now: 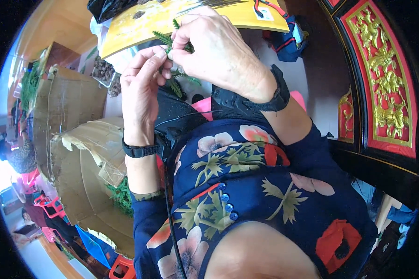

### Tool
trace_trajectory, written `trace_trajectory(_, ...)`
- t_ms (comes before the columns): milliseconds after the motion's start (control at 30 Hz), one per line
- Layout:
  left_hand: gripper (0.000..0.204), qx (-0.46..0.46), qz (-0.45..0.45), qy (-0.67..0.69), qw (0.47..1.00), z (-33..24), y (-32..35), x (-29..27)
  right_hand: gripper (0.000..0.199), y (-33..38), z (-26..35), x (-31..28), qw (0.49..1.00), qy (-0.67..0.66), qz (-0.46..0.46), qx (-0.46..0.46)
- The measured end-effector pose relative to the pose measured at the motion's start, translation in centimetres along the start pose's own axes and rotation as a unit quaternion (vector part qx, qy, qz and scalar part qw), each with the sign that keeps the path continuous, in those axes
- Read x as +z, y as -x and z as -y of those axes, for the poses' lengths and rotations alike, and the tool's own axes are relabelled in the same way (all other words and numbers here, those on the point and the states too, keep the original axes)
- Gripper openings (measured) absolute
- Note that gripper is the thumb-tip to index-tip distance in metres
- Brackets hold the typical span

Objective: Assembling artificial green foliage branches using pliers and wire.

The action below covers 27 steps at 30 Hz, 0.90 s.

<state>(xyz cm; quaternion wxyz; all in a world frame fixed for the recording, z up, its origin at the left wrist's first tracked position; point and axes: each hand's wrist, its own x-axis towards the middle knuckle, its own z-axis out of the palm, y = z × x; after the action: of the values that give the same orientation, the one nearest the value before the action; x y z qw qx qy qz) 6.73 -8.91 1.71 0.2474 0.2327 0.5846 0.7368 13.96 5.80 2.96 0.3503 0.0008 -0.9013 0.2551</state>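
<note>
Both my hands are raised in front of me, close together at the near edge of a yellow table (130, 35). Between them is a green sprig (163, 38) with narrow, feathery leaflets, its fronds sticking out above and below my fingers. My left hand (143, 69) pinches it low down between thumb and forefinger. My right hand (216, 53) is closed on it from the other side, fingertips nearly meeting those of my left. The spot where the fingertips meet is mostly covered, so any small part there cannot be made out.
Thin dark stems (209, 5) and red-handled pliers (271, 6) lie on the table. A black plastic bag (108, 8) sits at its left. Left of me stands an open cardboard box (81, 186) with green sprigs (121, 197) inside. A red-and-gold carved panel (384, 76) rises at right.
</note>
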Motion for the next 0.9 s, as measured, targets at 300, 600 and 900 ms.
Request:
trace_trajectory(300,0.016,-0.012,-0.056,0.102,0.993,0.1,-0.6,-1.9,0.024,1.4,-0.2,1.1,0.992,-0.113,-0.034,-0.044)
trace_trajectory(600,0.016,-0.03,-0.046,0.194,0.98,-0.2,-0.9,-2.9,0.027,1.1,0.1,1.9,0.985,-0.141,-0.072,-0.074)
trace_trajectory(900,0.015,0.03,-0.063,0.146,0.987,-0.1,-0.4,-1.3,0.024,0.9,-0.3,2.0,0.975,-0.065,-0.152,-0.151)
